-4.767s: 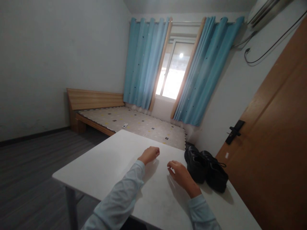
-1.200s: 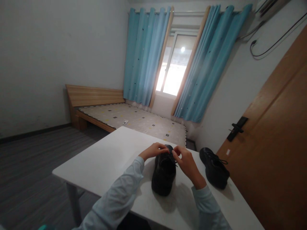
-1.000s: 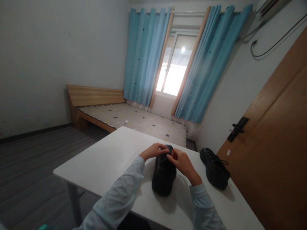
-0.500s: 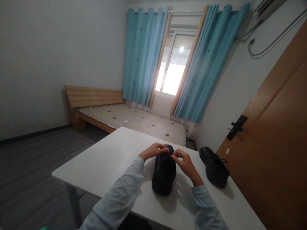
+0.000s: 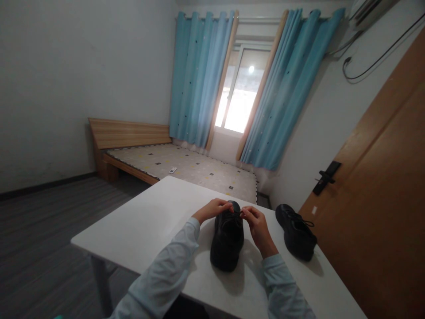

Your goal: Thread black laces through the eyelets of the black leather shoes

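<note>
A black shoe stands on the white table, heel toward me and toe pointing away. From its left side, my left hand reaches over the lacing, thumb and fingers closed together on the shoelace there. My right hand is on the other side, pinching a dark shoelace between thumb and fingertips. The lace is thin and partly hidden by the fingers. A second black shoe, with its lace in a loop, rests to the right of my right hand.
Beyond the table is a bed with a bare patterned mattress and a small white remote on it. A wooden door with a black handle is close on the right. Blue curtains hang at the window.
My right hand has shifted slightly, its fingertips moving a little right, away from the left hand. The left hand and both shoes stay in place.
</note>
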Tool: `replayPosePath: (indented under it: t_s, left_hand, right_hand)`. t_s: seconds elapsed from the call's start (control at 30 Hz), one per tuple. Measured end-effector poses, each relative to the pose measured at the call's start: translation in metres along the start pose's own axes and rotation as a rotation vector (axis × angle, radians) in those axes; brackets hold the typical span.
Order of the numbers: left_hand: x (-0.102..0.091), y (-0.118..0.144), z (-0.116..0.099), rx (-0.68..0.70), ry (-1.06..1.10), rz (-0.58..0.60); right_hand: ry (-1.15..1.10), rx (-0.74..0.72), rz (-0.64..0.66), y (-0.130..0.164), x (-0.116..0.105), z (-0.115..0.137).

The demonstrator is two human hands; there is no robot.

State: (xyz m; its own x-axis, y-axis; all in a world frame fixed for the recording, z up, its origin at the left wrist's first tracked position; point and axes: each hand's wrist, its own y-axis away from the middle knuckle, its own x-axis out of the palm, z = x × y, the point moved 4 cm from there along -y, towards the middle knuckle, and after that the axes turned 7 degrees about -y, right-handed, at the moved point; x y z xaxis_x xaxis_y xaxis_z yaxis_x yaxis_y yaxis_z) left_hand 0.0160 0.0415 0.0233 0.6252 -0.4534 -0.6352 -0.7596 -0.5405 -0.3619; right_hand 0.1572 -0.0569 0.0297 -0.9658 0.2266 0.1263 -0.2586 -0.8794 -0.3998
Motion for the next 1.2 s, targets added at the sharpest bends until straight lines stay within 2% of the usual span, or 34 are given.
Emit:
replayPosePath:
  t_s: [0.47, 0.77, 1.07, 1.13, 1.2]
  left_hand:
    - [-0.001, 0.000, -0.002, -0.005, -0.002, -0.005]
    - [-0.002, 0.002, -0.004, 0.005, 0.031, 0.005]
    - [0.004, 0.002, 0.007, 0.018, 0.146, 0.033]
    - [0.004, 0.002, 0.007, 0.032, 0.166, 0.033]
    - [0.003, 0.001, 0.005, 0.043, 0.184, 0.014]
  right_hand:
    - [-0.460, 0.128, -0.101, -0.002, -0.009, 0.005]
    - [-0.704, 0.115, -0.334, -0.008, -0.031, -0.001]
    - [-0.714, 0.053, -0.427, -0.007, -0.047, 0.021]
    - [-0.643, 0.048, -0.429, -0.006, -0.051, 0.024]
    - [-0.479, 0.005, -0.457, -0.006, -0.056, 0.027]
